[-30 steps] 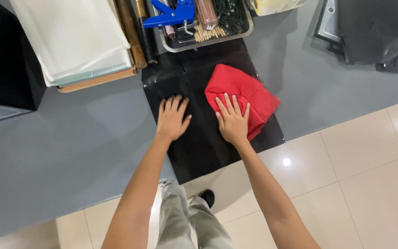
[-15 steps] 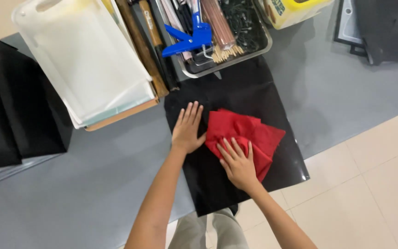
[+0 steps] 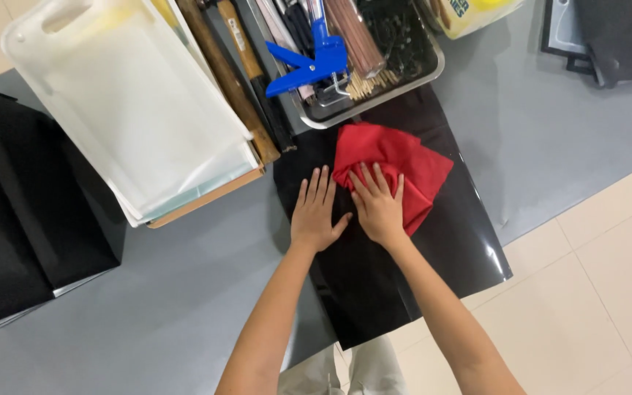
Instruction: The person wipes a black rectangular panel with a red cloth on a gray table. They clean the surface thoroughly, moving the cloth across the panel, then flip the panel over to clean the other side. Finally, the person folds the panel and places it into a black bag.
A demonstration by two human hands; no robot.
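A glossy black sheet (image 3: 448, 241) lies across the grey table and hangs over its front edge. On it rests a folded red cloth (image 3: 411, 164). My right hand (image 3: 378, 205) lies flat on the near left part of the cloth, fingers spread. Just left of it, my left hand (image 3: 316, 212) presses flat on the black sheet, fingers apart, its thumb close to my right hand. Neither hand grips anything.
A metal tray (image 3: 374, 102) at the back holds a blue clamp (image 3: 309, 62), wooden sticks and tools. White plastic boards (image 3: 126, 110) are stacked at the left, with long wooden handles beside them. A black box (image 3: 23, 219) sits far left. Tiled floor lies below the table edge.
The view has shifted, so everything sits lower and more central. My right hand has slid over the red cloth toward its left part, and my two hands have come closer together.
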